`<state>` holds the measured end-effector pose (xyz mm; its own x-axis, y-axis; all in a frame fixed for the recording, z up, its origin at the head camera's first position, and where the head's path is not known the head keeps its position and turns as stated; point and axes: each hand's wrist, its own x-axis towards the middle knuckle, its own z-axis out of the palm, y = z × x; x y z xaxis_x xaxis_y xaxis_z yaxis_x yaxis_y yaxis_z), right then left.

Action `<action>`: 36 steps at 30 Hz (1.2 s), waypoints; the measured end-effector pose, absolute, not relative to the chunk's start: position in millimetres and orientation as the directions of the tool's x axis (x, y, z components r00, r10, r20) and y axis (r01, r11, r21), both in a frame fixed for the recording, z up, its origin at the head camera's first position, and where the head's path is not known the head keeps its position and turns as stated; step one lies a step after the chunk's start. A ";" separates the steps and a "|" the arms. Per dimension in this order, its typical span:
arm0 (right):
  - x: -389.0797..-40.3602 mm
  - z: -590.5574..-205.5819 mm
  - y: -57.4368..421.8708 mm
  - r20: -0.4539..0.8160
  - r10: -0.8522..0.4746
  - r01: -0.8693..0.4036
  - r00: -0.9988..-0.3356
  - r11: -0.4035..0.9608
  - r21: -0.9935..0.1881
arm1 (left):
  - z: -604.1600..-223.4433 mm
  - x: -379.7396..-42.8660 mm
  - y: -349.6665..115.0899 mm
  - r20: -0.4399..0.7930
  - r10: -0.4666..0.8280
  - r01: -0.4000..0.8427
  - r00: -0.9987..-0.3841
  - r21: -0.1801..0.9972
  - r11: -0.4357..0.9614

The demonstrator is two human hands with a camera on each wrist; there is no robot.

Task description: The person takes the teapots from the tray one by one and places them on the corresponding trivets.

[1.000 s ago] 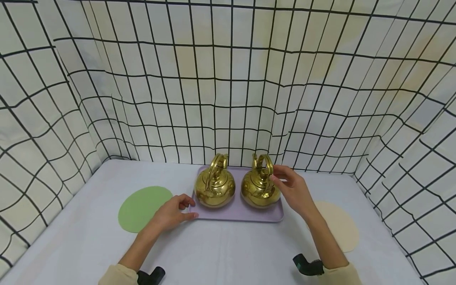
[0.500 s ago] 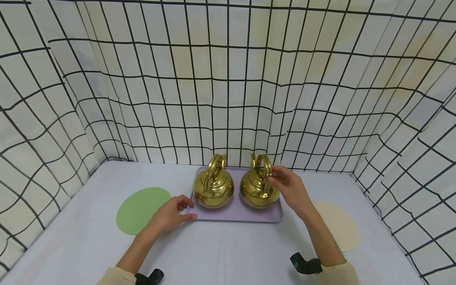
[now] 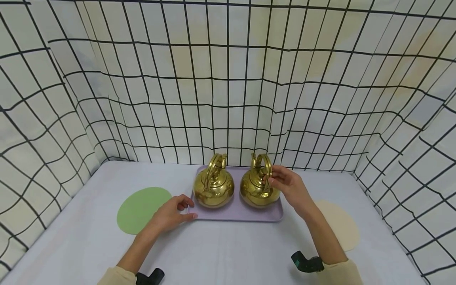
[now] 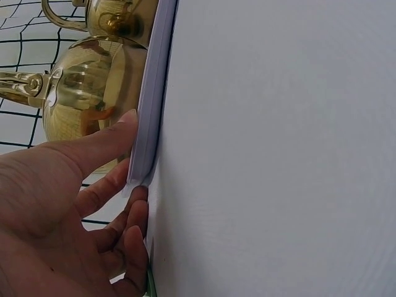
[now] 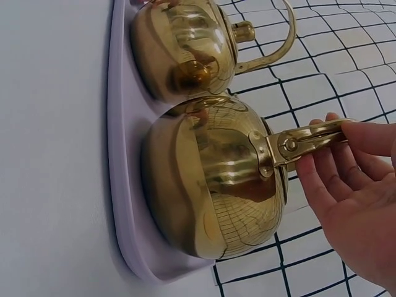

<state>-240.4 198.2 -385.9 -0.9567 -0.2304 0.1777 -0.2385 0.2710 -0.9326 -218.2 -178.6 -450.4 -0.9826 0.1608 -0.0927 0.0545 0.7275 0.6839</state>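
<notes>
Two brass kettles stand side by side on a lilac tray [image 3: 228, 215]. My right hand [image 3: 291, 190] holds the upright handle of the right kettle [image 3: 258, 193], with the thumb on the near side and the fingers behind it in the right wrist view. That kettle [image 5: 213, 185] sits on the tray. At the front left corner of the tray, my left hand [image 3: 171, 213] grips the rim. Its thumb presses the front edge in the left wrist view, and its other fingers bend around the corner. Beside it is the left kettle [image 3: 213, 190], which no hand touches.
A green round mat [image 3: 140, 209] lies on the white tabletop [image 3: 228, 253] at the left, partly behind the left forearm. A cream round mat [image 3: 338, 223] is at the right, partly covered by the right forearm. White walls with a black grid [image 3: 228, 91] enclose the table's back and sides.
</notes>
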 end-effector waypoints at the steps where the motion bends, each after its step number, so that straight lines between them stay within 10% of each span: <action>1: -240.3 -385.9 198.2 0.172 -0.231 -0.232 -0.958 0.270 -0.935 | -450.8 -218.2 -178.7 -0.093 0.161 0.055 -0.983 0.684 0.727; 36: -237.4 -387.6 198.5 0.186 -0.225 -0.242 -0.956 0.257 -0.935 | -450.3 -216.4 -178.2 -0.092 0.154 0.050 -0.984 0.683 0.729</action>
<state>-237.4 198.5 -387.6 -0.9564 -0.2251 0.1859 -0.2424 0.2572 -0.9355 -216.4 -178.2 -450.3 -0.9837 0.1539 -0.0925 0.0498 0.7289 0.6828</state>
